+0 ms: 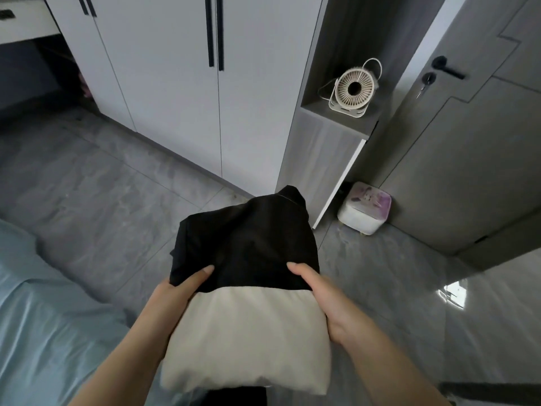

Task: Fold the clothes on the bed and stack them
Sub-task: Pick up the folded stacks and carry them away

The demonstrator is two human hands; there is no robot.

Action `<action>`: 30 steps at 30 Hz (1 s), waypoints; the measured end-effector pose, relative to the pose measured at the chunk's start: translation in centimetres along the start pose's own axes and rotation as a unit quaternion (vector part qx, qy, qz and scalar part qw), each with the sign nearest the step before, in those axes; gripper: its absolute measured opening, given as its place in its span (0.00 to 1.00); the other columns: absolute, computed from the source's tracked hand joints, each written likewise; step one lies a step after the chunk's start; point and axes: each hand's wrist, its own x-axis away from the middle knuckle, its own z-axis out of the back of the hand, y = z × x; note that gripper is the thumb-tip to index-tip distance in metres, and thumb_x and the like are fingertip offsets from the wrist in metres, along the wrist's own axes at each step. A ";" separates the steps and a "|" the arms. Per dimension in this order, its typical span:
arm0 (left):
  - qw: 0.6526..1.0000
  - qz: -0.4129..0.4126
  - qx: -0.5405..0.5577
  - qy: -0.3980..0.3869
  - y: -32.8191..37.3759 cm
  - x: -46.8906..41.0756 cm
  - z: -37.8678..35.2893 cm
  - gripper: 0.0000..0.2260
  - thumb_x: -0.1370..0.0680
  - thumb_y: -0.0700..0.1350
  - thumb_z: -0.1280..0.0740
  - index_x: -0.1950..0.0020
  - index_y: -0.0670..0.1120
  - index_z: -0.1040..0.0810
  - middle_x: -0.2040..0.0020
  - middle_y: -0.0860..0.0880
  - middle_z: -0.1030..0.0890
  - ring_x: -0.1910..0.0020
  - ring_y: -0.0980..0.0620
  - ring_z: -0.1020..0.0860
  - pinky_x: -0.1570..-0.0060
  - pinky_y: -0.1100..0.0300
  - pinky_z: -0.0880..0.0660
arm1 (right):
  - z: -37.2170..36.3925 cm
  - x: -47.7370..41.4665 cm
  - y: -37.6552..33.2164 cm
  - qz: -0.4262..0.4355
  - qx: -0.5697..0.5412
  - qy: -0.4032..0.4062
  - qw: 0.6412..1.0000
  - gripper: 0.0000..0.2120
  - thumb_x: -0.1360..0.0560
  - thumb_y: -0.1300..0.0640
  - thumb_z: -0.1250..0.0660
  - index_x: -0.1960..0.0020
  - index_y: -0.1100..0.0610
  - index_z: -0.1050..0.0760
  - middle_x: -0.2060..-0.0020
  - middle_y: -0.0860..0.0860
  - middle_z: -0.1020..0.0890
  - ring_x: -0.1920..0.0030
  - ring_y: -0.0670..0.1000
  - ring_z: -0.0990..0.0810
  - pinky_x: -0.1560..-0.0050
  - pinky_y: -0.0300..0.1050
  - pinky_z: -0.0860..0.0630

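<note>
Far left: only a corner of the bed (44, 317), under its blue sheet, is in view, so you cannot tell whether unfolded clothes are left on it. Next, your left hand (175, 294) grips the left edge of the stack (248, 291), thumb laid on top, the fingers hidden beneath. The stack is two folded pieces: a black garment (246, 244) at the far end and a cream garment (248, 341) nearer to you, the black one overlapping the cream one's far edge. It is held in the air over the grey floor (102, 200), just beside the bed and resting on nothing. Your right hand (325, 300) grips the right edge in the same way, thumb on the black cloth. Judgement: folding and stacking of these two pieces is done; what is left is to set the stack down, and to fold whatever may lie out of view. Far right, a closed door (468, 156).
</note>
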 end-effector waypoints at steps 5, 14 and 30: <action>0.998 0.021 0.051 -0.013 6.3 -7.1 -0.1 0.18 0.32 0.59 0.25 0.51 0.47 0.19 0.64 0.49 0.14 0.67 0.50 0.16 0.68 0.58 0.24 | -2.2 -6.8 -8.1 0.011 0.011 -0.016 1.000 0.30 0.36 0.41 0.25 0.38 0.51 0.25 0.51 0.54 0.15 0.51 0.56 0.15 0.52 0.49 0.19; 0.994 0.011 0.095 0.061 15.4 -17.1 3.5 0.16 0.29 0.56 0.27 0.53 0.45 0.21 0.70 0.51 0.17 0.75 0.53 0.19 0.83 0.67 0.29 | -9.5 -17.6 -20.7 -0.001 0.088 -0.081 0.993 0.25 0.37 0.41 0.26 0.43 0.51 0.20 0.52 0.54 0.14 0.52 0.55 0.15 0.52 0.47 0.20; 0.922 -0.020 0.300 0.245 24.7 -34.6 16.3 0.16 0.31 0.54 0.24 0.46 0.50 0.18 0.53 0.47 0.14 0.55 0.46 0.15 0.55 0.53 0.22 | -33.9 -39.5 -38.9 -0.042 0.302 -0.289 0.907 0.25 0.33 0.40 0.27 0.40 0.49 0.26 0.48 0.54 0.15 0.48 0.56 0.16 0.40 0.56 0.23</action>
